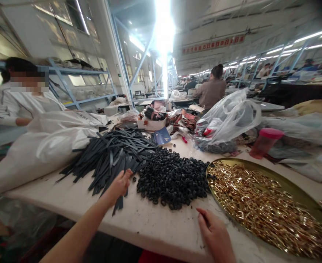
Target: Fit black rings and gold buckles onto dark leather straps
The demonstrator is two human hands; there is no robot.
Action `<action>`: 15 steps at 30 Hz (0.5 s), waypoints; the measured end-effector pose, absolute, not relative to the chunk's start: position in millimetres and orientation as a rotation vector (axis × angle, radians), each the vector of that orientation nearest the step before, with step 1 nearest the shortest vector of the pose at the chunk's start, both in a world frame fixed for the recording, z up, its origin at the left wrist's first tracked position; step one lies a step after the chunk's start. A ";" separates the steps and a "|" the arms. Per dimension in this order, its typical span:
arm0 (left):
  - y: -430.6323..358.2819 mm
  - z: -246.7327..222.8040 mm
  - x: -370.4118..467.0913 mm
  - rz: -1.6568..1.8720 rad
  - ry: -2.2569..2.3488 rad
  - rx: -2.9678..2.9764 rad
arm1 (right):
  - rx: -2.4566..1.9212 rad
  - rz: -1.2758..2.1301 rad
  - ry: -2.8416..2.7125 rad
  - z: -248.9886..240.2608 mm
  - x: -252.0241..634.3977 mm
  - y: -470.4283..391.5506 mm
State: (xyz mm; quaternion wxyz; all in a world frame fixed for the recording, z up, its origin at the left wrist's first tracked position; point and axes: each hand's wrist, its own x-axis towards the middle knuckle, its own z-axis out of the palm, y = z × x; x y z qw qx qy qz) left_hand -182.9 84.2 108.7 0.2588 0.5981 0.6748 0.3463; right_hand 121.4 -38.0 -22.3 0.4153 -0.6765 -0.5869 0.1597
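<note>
My left hand [122, 183] is over the near edge of a heap of flat black strips [114, 148], its fingers bunched together in a pinch. Whatever lies between the fingertips is too small to make out; strip ends show just beneath the hand. To the right is a pile of small black loops [174, 179]. My right hand [213, 231] hovers low over the table, between this pile and a round gold tray [218, 197]. Its fingers are loosely bent, index and thumb slightly apart, with nothing visible in them. Shiny gold metal buckles or fittings [267, 208] cover the tray.
A large white sack [48, 142] rests on the table's left side. Behind the piles are a blue booklet [161, 136], a white box [151, 125], a clear plastic bag [229, 117] and a pink-lidded jar [265, 142]. One person [26, 95] stands at left; another [211, 89] is farther back.
</note>
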 end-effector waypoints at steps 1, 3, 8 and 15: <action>62.1 104.8 -166.0 0.857 1.737 1.595 | -1.681 0.421 -1.426 -19.6 119.1 -39.6; 18.0 93.8 -131.2 0.653 1.363 1.330 | -1.617 0.486 -1.335 -9.9 113.4 -45.4; -55.2 72.8 -70.8 0.556 0.986 0.973 | -1.340 0.935 -1.149 29.8 100.0 -70.1; -84.4 68.6 -54.3 0.493 1.088 1.169 | -1.342 1.240 -0.878 43.7 103.3 -88.4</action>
